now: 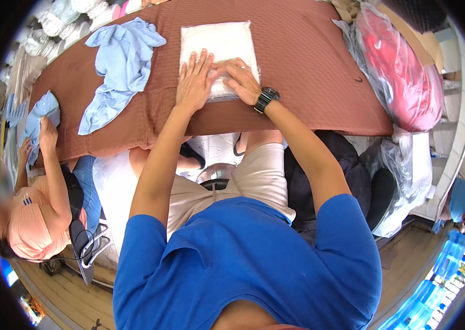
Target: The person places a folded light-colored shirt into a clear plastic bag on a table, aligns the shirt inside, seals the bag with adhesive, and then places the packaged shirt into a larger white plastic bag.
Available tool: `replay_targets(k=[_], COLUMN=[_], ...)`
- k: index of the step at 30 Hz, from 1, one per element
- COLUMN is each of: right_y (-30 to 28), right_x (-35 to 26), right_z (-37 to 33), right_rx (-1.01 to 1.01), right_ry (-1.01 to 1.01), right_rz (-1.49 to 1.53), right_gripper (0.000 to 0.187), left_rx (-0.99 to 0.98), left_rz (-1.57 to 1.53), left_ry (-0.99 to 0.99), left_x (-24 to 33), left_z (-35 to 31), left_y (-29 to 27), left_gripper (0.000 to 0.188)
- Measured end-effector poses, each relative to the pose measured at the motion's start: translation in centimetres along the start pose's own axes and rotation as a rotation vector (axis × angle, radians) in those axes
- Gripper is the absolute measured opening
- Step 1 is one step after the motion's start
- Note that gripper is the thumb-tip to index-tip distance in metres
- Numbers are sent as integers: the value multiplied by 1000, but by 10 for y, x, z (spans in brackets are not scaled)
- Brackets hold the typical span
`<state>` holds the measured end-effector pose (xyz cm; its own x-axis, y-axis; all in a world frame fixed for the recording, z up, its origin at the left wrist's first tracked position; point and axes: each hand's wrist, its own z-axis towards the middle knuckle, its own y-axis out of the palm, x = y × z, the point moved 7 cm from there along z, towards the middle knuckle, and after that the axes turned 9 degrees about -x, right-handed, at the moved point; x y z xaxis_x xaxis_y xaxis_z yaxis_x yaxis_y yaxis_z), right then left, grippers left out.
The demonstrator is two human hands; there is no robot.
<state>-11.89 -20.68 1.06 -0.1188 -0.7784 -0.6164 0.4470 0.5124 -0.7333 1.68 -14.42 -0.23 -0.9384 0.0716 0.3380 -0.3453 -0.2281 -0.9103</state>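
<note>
A flat white package (219, 37), which looks like folded white cloth in a clear plastic bag, lies on the brown-covered table (309, 60) before me. On its left part rests my left hand (195, 82), palm down with the fingers stretched away from me. My right hand (242, 80), with a black watch at the wrist, lies across its lower right part. Its fingers are slightly bent and point left, close to my left hand. Neither hand grips anything. What is under my palms is hidden.
A crumpled light blue garment (122, 66) lies on the table to the left. Further left, a seated co-worker (40, 214) handles another light blue cloth (43, 113). At the right edge stand red items in clear plastic (394, 66). Large blue bottles (422, 305) are at lower right.
</note>
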Motion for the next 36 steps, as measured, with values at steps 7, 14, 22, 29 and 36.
replay_targets(k=[7,14,22,29,36], right_y=[-3,-3,2,-5,-3], right_x=[3,17,15,8,9], right_z=[-5,-16,-10,-10,-9], right_rx=[207,64,79,85,85], right_ry=[249,328,321,308,322], right_rz=[-499,-493,-496,-506,-497], right_gripper=[50,64,62,61,59], left_rx=[-10,-70,-75,-75,-70], left_rz=[149,154,142,126,104], left_ry=[-8,-36,-53,-45,-49], left_x=[1,6,5,7,6], left_z=[-2,1,-2,-2,-2], left_y=[4,8,1,-1,0], left_gripper=[60,58,58,57,57])
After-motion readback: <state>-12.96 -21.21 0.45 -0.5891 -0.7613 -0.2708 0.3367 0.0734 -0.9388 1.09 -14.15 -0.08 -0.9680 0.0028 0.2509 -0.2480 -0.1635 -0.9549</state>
